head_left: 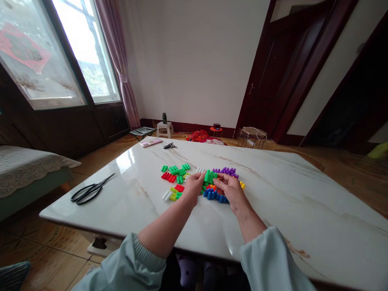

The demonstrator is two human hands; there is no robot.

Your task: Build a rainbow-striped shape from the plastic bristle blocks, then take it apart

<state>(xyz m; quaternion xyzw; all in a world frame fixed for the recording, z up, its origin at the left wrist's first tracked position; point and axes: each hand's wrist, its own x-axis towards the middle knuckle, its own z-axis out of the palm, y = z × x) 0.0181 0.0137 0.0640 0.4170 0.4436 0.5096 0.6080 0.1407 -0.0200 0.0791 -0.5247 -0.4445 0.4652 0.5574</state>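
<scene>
Green plastic pieces (210, 176) are held up between my two hands over the marble-patterned table. My left hand (195, 186) pinches them from the left, and my right hand (230, 187) closes on their right side. Under and around the hands lie blue pieces (215, 195), purple pieces (226, 171) and a few yellow and orange ones, partly hidden by my fingers. To the left are green pieces (178, 169), red pieces (169, 177) and white pieces (167, 195) in short rows.
Black-handled scissors (91, 191) lie on the left of the table (129, 211). Small dark pliers (170, 146) and a pink-and-white flat object (150, 142) rest near the far edge. Stools stand beyond the table.
</scene>
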